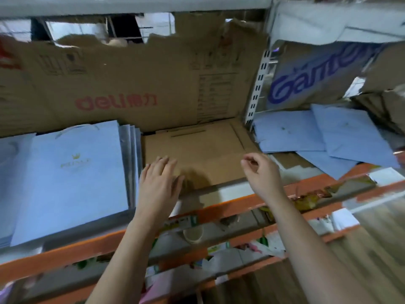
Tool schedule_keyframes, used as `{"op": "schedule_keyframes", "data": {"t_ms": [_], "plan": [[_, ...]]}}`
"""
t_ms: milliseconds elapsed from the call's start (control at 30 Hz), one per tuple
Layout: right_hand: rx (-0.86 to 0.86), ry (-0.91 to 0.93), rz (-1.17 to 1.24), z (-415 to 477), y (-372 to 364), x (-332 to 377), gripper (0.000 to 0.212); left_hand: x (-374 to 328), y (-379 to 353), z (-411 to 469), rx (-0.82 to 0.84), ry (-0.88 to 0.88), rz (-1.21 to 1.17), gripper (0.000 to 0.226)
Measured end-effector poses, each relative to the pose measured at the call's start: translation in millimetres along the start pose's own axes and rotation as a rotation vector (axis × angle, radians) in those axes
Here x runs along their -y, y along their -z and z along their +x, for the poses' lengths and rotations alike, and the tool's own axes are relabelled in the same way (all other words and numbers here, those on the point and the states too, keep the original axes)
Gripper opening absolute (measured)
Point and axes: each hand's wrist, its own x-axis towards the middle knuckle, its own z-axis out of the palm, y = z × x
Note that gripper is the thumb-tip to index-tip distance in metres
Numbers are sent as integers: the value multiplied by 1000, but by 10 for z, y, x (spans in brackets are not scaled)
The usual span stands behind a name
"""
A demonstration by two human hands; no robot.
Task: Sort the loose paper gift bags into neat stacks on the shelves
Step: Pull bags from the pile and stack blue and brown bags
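Note:
A neat stack of pale blue paper gift bags (pixel 72 181) with a gold crown logo lies flat on the left of the shelf. Several loose pale blue bags (pixel 324 137) lie scattered on the neighbouring shelf bay at the right. My left hand (pixel 158 181) hovers with straight fingers just right of the stack, over the brown cardboard liner (pixel 197 150). My right hand (pixel 260 170) hangs above the liner's right part with loosely curled fingers and holds nothing.
Flattened cardboard with red "deli" print (pixel 116 102) lines the shelf's back. A perforated white upright (pixel 258 84) divides the two bays. The orange shelf beam (pixel 219 211) runs along the front edge; a tape roll (pixel 192 234) and small packets sit on lower shelves.

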Motion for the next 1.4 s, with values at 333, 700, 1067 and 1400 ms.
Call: {"op": "schedule_keyframes", "data": {"t_ms": [333, 700, 1067, 1400], "plan": [[-8, -76, -84, 102, 1604, -1534, 30, -2293, -888, 488, 43, -185, -124, 49], [-165, -223, -77, 307, 2755, -2877, 28, -4011, -1694, 1088, 157, -367, -227, 47], [-272, -303, -183, 1212, 3833, -4259, 19, -5619, -2639, 2316, 143, -496, -304, 53], [-297, -600, -331, 1791, 4518, -5491, 49, -6321, -2993, 2813, 195, -404, -224, 47]]}}
